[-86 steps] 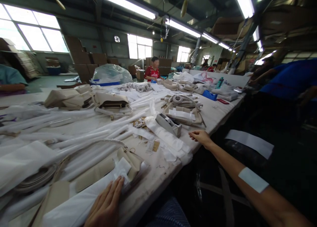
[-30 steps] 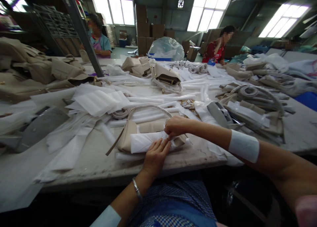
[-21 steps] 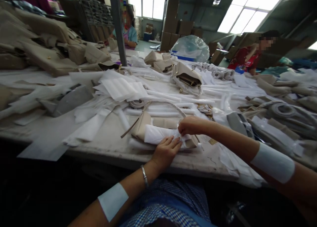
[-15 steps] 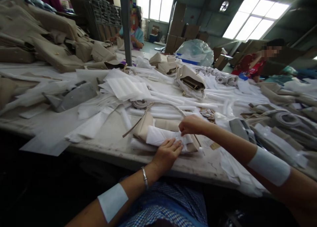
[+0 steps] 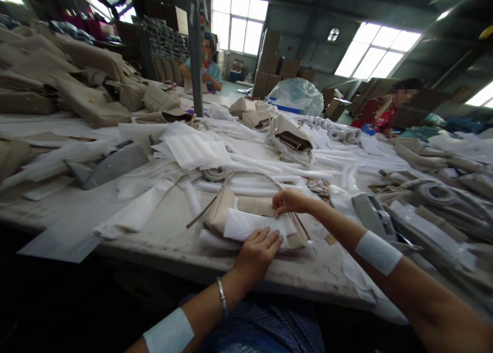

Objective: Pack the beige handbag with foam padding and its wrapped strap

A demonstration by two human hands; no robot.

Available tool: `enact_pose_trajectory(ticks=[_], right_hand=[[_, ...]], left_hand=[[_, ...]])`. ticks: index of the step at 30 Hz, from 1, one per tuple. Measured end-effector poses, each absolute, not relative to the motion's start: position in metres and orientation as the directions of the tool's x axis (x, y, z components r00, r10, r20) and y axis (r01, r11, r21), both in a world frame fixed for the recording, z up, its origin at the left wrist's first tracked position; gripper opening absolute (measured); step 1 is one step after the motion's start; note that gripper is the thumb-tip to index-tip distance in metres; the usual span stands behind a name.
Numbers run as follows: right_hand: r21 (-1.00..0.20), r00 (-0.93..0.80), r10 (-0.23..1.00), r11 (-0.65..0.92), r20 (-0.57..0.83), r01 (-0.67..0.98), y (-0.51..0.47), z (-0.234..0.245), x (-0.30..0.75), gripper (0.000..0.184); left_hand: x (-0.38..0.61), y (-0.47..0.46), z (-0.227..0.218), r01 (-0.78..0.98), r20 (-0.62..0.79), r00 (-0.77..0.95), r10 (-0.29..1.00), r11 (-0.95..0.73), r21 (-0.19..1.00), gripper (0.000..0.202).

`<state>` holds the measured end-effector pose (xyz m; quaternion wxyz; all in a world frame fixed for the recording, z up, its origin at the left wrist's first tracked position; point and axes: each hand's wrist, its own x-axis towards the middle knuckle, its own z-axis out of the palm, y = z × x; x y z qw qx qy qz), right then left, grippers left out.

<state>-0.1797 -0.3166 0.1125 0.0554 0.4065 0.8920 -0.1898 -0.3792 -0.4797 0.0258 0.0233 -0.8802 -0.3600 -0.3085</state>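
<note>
A beige handbag (image 5: 218, 213) lies on the table in front of me, its thin strap (image 5: 203, 213) looping up and over to the left. Across the bag's front is a white wrapping sheet (image 5: 239, 224). My left hand (image 5: 257, 253) rests flat on the sheet's lower part, fingers stretched out. Above it, my right hand (image 5: 288, 201) has its fingers pinched together at the sheet's upper edge, beside the bag's flap (image 5: 254, 205). What lies between those fingertips is hidden.
White sheets (image 5: 196, 150) and a grey tape dispenser (image 5: 106, 163) lie to the left. Another beige handbag (image 5: 290, 135) stands further back. Beige bags (image 5: 88, 99) are heaped at far left. A grey device (image 5: 373, 214) and rolled straps (image 5: 439, 194) sit at right. Two people work beyond the table.
My right hand has shifted slightly left relative to the bag, toward its flap. My left hand stays pressed on the sheet. The camera view has tilted up a little.
</note>
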Motion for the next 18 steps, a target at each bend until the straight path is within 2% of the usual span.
enact_pose_trajectory(ticks=[2, 5, 10, 13, 18], right_hand=[[-0.318, -0.646, 0.733, 0.573, -0.214, 0.756, -0.317, 0.107, -0.175, 0.03], [-0.291, -0.607, 0.774, 0.548, -0.178, 0.784, -0.317, 0.103, -0.172, 0.023], [-0.183, -0.503, 0.864, 0.489, -0.032, 0.853, -0.333, 0.108, -0.174, 0.027], [-0.137, -0.529, 0.848, 0.522, -0.022, 0.842, -0.357, 0.106, -0.179, 0.022], [-0.105, -0.586, 0.81, 0.58, -0.034, 0.808, -0.386, 0.091, -0.185, 0.028]], left_hand=[[-0.38, -0.479, 0.026, 0.651, 0.563, 0.55, 0.617, -0.739, 0.173, 0.032], [-0.38, -0.478, 0.026, 0.655, 0.554, 0.563, 0.614, -0.74, 0.154, 0.032], [-0.379, -0.478, 0.023, 0.657, 0.589, 0.546, 0.596, -0.741, 0.14, 0.032], [-0.379, -0.477, 0.021, 0.66, 0.615, 0.53, 0.583, -0.739, 0.132, 0.032], [-0.382, -0.478, 0.025, 0.663, 0.617, 0.559, 0.554, -0.745, 0.068, 0.035]])
